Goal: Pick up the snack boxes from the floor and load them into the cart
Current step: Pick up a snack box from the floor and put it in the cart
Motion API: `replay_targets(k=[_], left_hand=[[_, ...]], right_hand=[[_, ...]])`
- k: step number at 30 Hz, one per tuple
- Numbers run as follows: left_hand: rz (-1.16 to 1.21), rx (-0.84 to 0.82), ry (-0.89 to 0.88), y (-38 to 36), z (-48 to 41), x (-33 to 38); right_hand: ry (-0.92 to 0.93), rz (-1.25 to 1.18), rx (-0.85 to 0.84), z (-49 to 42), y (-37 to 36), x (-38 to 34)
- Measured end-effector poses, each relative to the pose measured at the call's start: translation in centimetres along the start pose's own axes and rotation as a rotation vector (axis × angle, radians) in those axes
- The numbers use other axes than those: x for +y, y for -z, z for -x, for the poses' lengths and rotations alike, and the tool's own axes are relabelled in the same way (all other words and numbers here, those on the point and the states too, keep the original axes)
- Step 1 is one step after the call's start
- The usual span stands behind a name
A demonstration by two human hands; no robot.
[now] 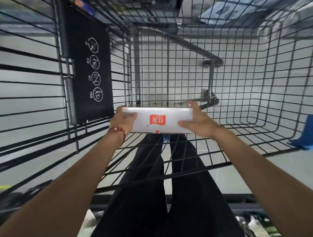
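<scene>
I hold the box [159,121] by its two ends, left hand [122,121] and right hand [198,122] closed on it, over the cart [260,86] near edge, and should lower it flat.

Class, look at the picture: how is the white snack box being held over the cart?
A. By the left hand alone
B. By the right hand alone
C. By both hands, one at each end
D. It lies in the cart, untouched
C: the left hand and the right hand each grip one end of the white snack box above the cart.
</scene>
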State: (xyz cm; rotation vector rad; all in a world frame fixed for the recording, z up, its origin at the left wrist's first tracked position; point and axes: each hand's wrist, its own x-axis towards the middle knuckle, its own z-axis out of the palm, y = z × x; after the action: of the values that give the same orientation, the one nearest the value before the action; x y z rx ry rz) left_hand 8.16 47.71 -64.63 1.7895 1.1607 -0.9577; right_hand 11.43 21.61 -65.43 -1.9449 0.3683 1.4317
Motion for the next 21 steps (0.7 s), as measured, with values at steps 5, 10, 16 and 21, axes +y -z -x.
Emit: replay_targets(k=[5,10,16,21], left_hand=[[0.066,-0.005,0.052,0.5,1.9,0.6],[0.0,0.029,-0.114,0.3,6.5,2.2],[-0.043,-0.033,-0.324,-0.3,12.7,5.2],[0.025,-0.1,-0.424,-2.1,17.8,8.2]], right_hand=[[-0.01,-0.194,0.117,2.0,-0.5,-0.7],[0.069,-0.403,0.288,7.3,-0.1,-2.3],[0.284,-0.587,0.307,15.5,1.0,-2.8],[0.405,-0.69,0.448,20.5,2.0,0.5]])
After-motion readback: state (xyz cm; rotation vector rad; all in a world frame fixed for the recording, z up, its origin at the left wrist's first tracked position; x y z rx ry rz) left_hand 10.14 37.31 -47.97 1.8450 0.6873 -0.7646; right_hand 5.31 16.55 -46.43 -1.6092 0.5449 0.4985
